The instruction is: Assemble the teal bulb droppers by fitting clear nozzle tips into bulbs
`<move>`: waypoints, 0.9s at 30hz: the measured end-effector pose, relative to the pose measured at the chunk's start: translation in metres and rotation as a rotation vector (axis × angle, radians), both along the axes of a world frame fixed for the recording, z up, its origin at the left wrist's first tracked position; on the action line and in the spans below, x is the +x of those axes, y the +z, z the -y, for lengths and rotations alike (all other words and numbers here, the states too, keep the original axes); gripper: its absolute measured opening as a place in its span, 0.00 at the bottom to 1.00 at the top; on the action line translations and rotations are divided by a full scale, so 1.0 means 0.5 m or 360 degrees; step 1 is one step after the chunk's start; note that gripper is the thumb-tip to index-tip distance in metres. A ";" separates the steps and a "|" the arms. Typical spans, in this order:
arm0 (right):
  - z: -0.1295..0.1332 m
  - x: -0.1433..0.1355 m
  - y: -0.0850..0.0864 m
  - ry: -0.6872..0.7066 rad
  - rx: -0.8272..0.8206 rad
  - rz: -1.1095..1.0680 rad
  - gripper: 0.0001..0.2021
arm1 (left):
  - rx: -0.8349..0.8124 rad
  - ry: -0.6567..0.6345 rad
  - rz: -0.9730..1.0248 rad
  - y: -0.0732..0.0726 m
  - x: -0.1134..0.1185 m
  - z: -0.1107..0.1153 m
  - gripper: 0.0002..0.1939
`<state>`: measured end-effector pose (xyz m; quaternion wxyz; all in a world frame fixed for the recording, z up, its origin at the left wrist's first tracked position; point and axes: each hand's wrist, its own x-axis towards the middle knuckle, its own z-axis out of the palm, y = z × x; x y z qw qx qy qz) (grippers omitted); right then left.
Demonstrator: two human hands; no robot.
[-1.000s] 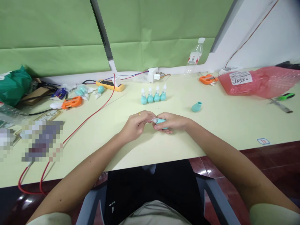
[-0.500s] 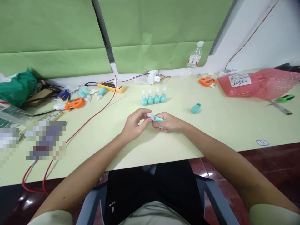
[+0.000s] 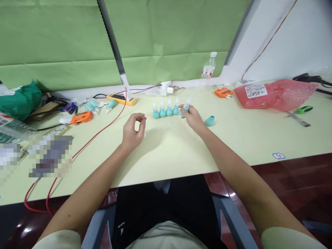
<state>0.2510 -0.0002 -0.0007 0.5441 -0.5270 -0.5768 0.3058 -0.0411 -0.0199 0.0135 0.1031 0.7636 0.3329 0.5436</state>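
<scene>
My right hand [image 3: 192, 117] is closed on a small turquoise squeeze bulb [image 3: 183, 111] with a white tip, at the right end of a row of matching bulbs [image 3: 166, 111]. The held bulb stands upright, partly covered by my fingers. My left hand [image 3: 133, 131] hovers over the table to the left, its fingers loosely curled towards the thumb, and nothing shows between them. Beside its thumb lies a small white piece [image 3: 144, 135], mostly hidden. Right of my right hand, a turquoise bulb [image 3: 210, 121] without a white tip leans on the table.
A yellow multimeter [image 3: 121, 99] and a red cable [image 3: 102, 133] lie to the left, near orange-handled scissors [image 3: 82, 117]. At the back stand a white socket [image 3: 166, 88] and a clear bottle [image 3: 208, 69]. A red bubble-wrap bag [image 3: 275, 95] and another orange tool [image 3: 223, 92] are at the right.
My hands have parted. The right one carried the white-tipped bulb forward and right to the end of the row; the left one let go of the tip and moved left.
</scene>
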 end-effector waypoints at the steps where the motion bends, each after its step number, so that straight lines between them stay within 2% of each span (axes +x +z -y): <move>1: -0.014 0.011 -0.012 -0.0167 -0.0001 0.0112 0.18 | 0.0028 0.0070 -0.0037 0.002 -0.010 -0.008 0.08; 3: -0.037 0.026 -0.037 -0.0331 -0.0005 0.0221 0.20 | 0.0018 0.0185 -0.0097 0.001 -0.026 -0.026 0.06; 6: -0.062 0.031 -0.065 -0.0351 -0.0028 0.0180 0.21 | -0.0148 0.0258 -0.0153 -0.011 -0.038 -0.049 0.06; 9: -0.078 0.028 -0.081 -0.0329 -0.0001 0.0196 0.17 | -0.0354 0.0187 -0.0257 -0.024 -0.038 -0.060 0.07; 14: -0.105 0.042 -0.094 -0.0373 0.0002 0.0248 0.10 | -0.0633 0.0029 -0.0447 -0.030 -0.029 -0.051 0.13; 19: -0.141 0.065 -0.092 -0.0180 0.0050 0.0308 0.07 | -0.0631 -0.0045 -0.0745 -0.031 -0.029 -0.043 0.17; 27: -0.161 0.079 -0.110 -0.0147 0.0119 0.0294 0.09 | -0.0657 -0.0078 -0.0894 -0.036 -0.028 -0.042 0.18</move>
